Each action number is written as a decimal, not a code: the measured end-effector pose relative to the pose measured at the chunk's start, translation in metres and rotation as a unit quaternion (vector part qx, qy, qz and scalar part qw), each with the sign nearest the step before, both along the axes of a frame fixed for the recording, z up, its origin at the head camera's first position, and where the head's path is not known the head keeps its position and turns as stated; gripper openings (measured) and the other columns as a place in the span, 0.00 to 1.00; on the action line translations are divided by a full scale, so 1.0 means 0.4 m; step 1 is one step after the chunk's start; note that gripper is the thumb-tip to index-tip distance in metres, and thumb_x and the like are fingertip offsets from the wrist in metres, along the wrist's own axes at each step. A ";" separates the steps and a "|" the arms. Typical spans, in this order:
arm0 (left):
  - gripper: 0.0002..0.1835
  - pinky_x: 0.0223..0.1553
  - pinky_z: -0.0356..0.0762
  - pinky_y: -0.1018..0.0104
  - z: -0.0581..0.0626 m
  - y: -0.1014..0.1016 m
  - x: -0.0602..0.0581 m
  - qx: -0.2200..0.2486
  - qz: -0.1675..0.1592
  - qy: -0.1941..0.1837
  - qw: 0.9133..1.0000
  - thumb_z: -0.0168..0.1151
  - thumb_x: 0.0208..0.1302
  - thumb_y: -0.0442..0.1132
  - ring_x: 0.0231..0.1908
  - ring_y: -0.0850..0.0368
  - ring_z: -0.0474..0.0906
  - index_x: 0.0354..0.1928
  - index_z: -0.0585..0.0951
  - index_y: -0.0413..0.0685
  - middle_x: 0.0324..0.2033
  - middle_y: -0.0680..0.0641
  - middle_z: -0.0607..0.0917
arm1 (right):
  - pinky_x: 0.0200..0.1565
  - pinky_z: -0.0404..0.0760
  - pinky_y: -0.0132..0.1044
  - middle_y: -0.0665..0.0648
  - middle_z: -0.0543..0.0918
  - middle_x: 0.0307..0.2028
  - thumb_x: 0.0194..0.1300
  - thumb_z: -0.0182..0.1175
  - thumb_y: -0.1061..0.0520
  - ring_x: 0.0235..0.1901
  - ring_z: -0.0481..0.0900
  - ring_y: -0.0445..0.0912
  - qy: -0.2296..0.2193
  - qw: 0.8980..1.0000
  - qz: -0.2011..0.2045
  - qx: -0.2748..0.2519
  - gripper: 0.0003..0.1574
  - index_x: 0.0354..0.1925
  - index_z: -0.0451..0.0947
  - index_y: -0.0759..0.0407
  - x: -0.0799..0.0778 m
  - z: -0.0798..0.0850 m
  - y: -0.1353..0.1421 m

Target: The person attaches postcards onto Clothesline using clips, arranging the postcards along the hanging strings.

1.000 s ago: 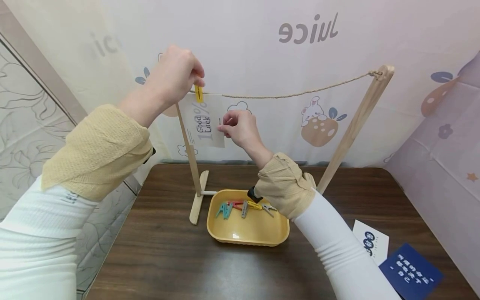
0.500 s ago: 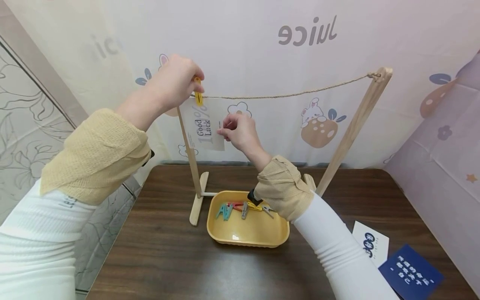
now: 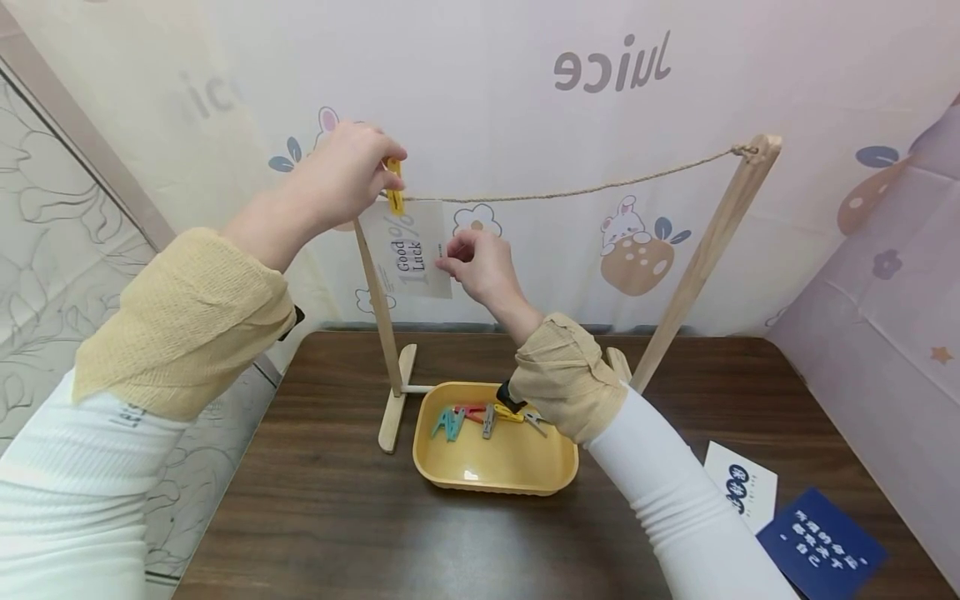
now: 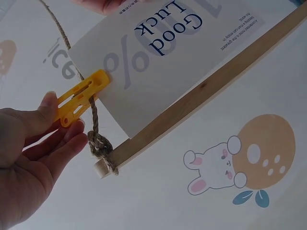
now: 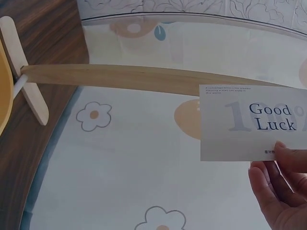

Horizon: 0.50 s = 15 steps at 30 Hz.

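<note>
"Where's the card [image 3: 415,254]?"

"At the left end of the rope [image 4: 95,117], its top edge under the yellow clothespin [image 3: 395,202] pinched closely in the left hand [image 3: 357,171]; the right hand [image 3: 486,268] pinches its side edge."

"The knack?"

"Likely holding it level until the clothespin bites rope and card."

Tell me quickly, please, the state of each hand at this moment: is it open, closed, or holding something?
Left hand: closed, pinching the yellow clip.
Right hand: closed, pinching the card by its edge.
</note>
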<state>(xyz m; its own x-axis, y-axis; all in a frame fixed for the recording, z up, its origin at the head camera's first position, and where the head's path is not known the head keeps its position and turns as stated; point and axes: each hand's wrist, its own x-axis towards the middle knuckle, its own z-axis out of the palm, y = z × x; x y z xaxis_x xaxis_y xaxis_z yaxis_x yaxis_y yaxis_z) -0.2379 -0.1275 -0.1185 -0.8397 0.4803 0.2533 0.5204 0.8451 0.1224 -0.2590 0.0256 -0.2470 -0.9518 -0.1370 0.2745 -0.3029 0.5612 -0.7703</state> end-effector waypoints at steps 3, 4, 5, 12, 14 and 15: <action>0.18 0.49 0.67 0.55 -0.003 -0.003 0.002 0.013 0.003 -0.006 1.000 0.53 0.61 0.29 0.46 0.44 0.71 0.53 0.70 0.28 0.50 0.34 0.73 | 0.28 0.71 0.29 0.55 0.76 0.28 0.54 0.63 0.59 0.27 0.73 0.44 0.004 1.000 -0.001 0.010 0.07 0.30 0.76 0.62 0.001 0.000 0.001; 0.18 0.49 0.68 0.55 -0.003 -0.003 0.003 0.016 0.004 -0.007 1.000 0.53 0.61 0.29 0.45 0.44 0.71 0.53 0.70 0.28 0.50 0.34 0.72 | 0.28 0.71 0.29 0.55 0.76 0.28 0.54 0.63 0.59 0.28 0.73 0.44 0.005 1.000 -0.001 0.013 0.07 0.30 0.76 0.62 0.001 0.000 0.001; 0.18 0.49 0.68 0.55 -0.004 -0.004 0.003 0.019 0.003 -0.007 1.000 0.52 0.61 0.28 0.45 0.44 0.72 0.53 0.70 0.28 0.50 0.34 0.72 | 0.28 0.71 0.30 0.55 0.76 0.28 0.54 0.63 0.59 0.28 0.72 0.44 0.007 1.000 -0.001 0.015 0.07 0.30 0.76 0.62 0.001 0.000 0.001; 0.20 0.51 0.67 0.55 -0.011 -0.009 0.003 0.020 0.006 0.000 1.000 0.53 0.61 0.29 0.47 0.43 0.72 0.55 0.68 0.29 0.51 0.34 0.72 | 0.29 0.71 0.30 0.55 0.77 0.29 0.54 0.63 0.59 0.30 0.72 0.44 0.015 1.000 0.004 0.017 0.07 0.31 0.76 0.62 0.005 -0.002 0.002; 0.20 0.52 0.66 0.55 -0.012 -0.011 0.005 0.020 0.008 0.002 1.000 0.53 0.61 0.30 0.49 0.43 0.70 0.55 0.68 0.29 0.51 0.34 0.72 | 0.30 0.71 0.30 0.55 0.77 0.30 0.55 0.62 0.58 0.30 0.73 0.44 0.015 1.000 0.006 0.016 0.07 0.31 0.76 0.62 0.005 -0.003 0.003; 0.21 0.53 0.65 0.55 -0.013 -0.012 0.006 0.021 0.008 0.002 1.000 0.53 0.61 0.30 0.50 0.43 0.69 0.56 0.68 0.30 0.52 0.34 0.72 | 0.30 0.72 0.30 0.55 0.76 0.31 0.55 0.62 0.58 0.30 0.73 0.44 0.014 1.000 0.006 0.016 0.07 0.31 0.76 0.62 0.006 -0.004 0.004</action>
